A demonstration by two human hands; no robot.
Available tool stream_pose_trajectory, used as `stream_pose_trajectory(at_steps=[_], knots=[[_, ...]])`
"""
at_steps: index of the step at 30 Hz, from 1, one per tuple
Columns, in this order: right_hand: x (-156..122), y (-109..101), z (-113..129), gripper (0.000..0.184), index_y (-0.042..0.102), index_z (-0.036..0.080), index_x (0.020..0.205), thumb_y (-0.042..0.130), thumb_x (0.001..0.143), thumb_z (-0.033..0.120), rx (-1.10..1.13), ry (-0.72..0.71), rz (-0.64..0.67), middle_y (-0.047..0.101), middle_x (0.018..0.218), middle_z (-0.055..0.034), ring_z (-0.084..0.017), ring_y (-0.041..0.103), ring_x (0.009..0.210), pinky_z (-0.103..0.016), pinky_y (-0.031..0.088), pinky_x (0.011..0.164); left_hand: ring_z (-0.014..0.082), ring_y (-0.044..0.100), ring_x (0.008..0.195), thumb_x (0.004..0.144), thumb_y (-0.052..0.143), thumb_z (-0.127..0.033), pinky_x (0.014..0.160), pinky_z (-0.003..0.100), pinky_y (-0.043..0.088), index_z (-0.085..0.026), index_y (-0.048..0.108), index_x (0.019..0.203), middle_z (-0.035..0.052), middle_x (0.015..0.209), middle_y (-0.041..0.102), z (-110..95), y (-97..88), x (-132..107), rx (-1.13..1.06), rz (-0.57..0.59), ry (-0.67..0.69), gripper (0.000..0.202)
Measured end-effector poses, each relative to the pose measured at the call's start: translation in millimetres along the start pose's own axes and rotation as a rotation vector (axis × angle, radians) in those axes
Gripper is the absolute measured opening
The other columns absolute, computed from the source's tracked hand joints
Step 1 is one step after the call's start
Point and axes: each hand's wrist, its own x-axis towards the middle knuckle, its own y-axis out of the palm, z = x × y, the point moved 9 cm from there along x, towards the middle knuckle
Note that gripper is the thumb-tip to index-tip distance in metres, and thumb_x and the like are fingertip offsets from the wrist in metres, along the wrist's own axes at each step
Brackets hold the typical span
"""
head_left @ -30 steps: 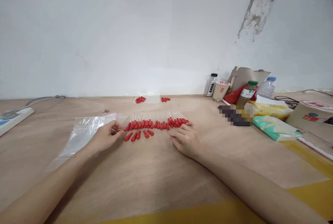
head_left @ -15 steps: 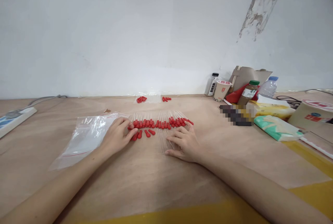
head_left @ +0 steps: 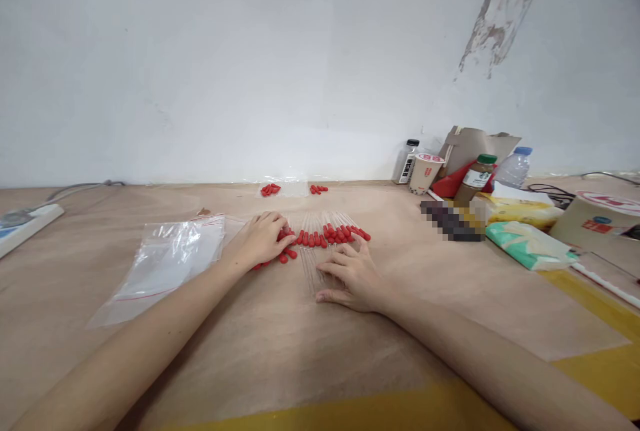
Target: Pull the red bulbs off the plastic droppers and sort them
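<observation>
Red bulbs (head_left: 312, 239) on thin clear stems lie in a row across the worktop (head_left: 280, 344), at twelve o'clock from the gap between the two hands; since a half second ago the left hand (head_left: 263, 241) has slid towards three o'clock, and it now covers much of the row's nine o'clock end; its fingers are bent, its thumb against the bulbs, though whether it grips any I cannot tell; for the work, this seems to bring the left-end bulbs within its reach, while hiding how they lie; two loose bulbs (head_left: 283, 258) show at five o'clock from its thumb; the right hand (head_left: 355, 277) stays half open, thumb and fingers apart over bare clear tubes (head_left: 309, 267), with no hold visible; the plastic bag (head_left: 175, 251) lies at nine o'clock from the left hand.
</observation>
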Motion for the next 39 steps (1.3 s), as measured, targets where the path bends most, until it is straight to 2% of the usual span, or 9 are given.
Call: stream_pose_trajectory(at_steps=[4, 9, 12, 15, 19, 23, 29, 35, 39], knots=[[0, 0, -2, 0.047, 0.064, 0.024, 0.098, 0.056, 0.073, 0.063, 0.057, 0.020, -0.006, 0.066, 0.086, -0.0026, -0.019, 0.052, 0.092, -0.048, 0.018, 0.099, 0.0227, 0.053, 0.086, 0.083, 0.049, -0.037, 0.079, 0.038, 0.039, -0.019, 0.052, 0.073, 0.0044, 0.081, 0.057, -4, -2.7, 0, 0.007, -0.043, -0.011, 0.021], [-2, -8, -10, 0.043, 0.062, 0.022, 0.102, 0.056, 0.076, 0.056, 0.093, 0.096, -0.077, 0.064, 0.095, -0.0055, -0.019, 0.054, 0.090, -0.048, 0.021, 0.098, 0.0199, 0.054, 0.079, 0.084, 0.048, -0.029, 0.076, 0.035, 0.041, -0.018, 0.051, 0.073, 0.0046, 0.079, 0.059, -7, -26.2, -13, -0.076, -0.186, -0.073, 0.017], [-4, -18, -20, 0.039, 0.061, 0.019, 0.105, 0.054, 0.081, 0.049, 0.073, 0.167, -0.173, 0.060, 0.103, -0.0101, -0.020, 0.054, 0.093, -0.046, 0.026, 0.096, 0.0178, 0.055, 0.076, 0.087, 0.045, -0.028, 0.074, 0.034, 0.042, -0.018, 0.052, 0.080, 0.0035, 0.080, 0.061, -11, -38.3, -30, -0.203, -0.199, -0.021, 0.015], [-6, -27, -27, 0.048, 0.055, 0.017, 0.118, 0.054, 0.080, 0.048, 0.016, 0.205, -0.247, 0.052, 0.117, -0.0148, -0.024, 0.048, 0.106, -0.044, 0.031, 0.094, 0.0168, 0.058, 0.081, 0.088, 0.044, -0.026, 0.073, 0.031, 0.045, -0.019, 0.052, 0.087, 0.0038, 0.088, 0.062, -20, -44.5, -50, -0.344, -0.187, 0.069, 0.011], [-5, -28, -22, 0.062, 0.045, 0.018, 0.129, 0.054, 0.078, 0.052, -0.052, 0.149, -0.221, 0.047, 0.128, -0.0151, -0.028, 0.041, 0.118, -0.047, 0.026, 0.099, 0.0160, 0.059, 0.092, 0.089, 0.043, -0.018, 0.075, 0.029, 0.047, -0.019, 0.053, 0.094, 0.0060, 0.097, 0.062, -42, -40.2, -68, -0.451, -0.158, 0.209, 0.012], [-4, -22, -11, 0.058, 0.046, 0.020, 0.128, 0.053, 0.080, 0.052, -0.002, 0.059, -0.145, 0.059, 0.116, -0.0103, -0.025, 0.046, 0.114, -0.047, 0.018, 0.103, 0.0148, 0.059, 0.091, 0.087, 0.046, -0.011, 0.077, 0.028, 0.048, -0.018, 0.053, 0.091, 0.0061, 0.094, 0.060, -55, -33.4, -76, -0.462, -0.208, 0.275, 0.011], [-4, -19, 1, 0.019, 0.065, 0.026, 0.097, 0.052, 0.086, 0.035, 0.028, -0.042, -0.229, 0.069, 0.081, 0.0012, -0.016, 0.056, 0.089, -0.045, 0.016, 0.101, 0.0128, 0.059, 0.086, 0.086, 0.047, -0.009, 0.073, 0.025, 0.048, -0.018, 0.051, 0.089, 0.0052, 0.093, 0.058, -60, -27.4, -80, -0.463, -0.236, 0.306, 0.010], [0, -15, 5, 0.018, 0.066, 0.023, 0.085, 0.050, 0.088, 0.029, 0.021, -0.018, -0.208, 0.064, 0.067, 0.0031, -0.012, 0.053, 0.077, -0.042, 0.021, 0.098, 0.0185, 0.056, 0.091, 0.083, 0.057, -0.025, 0.080, 0.034, 0.040, -0.020, 0.056, 0.103, 0.0050, 0.096, 0.063, -65, -30.8, -75, -0.322, -0.239, 0.234, 0.021], [0, -19, 11, 0.017, 0.066, 0.022, 0.081, 0.050, 0.087, 0.027, 0.030, -0.051, -0.248, 0.063, 0.065, 0.0038, -0.012, 0.052, 0.074, -0.042, 0.020, 0.098, 0.0176, 0.057, 0.085, 0.085, 0.055, -0.031, 0.080, 0.036, 0.032, -0.024, 0.062, 0.094, 0.0002, 0.086, 0.067, -71, -29.8, -71, -0.220, -0.201, 0.230, 0.013]])
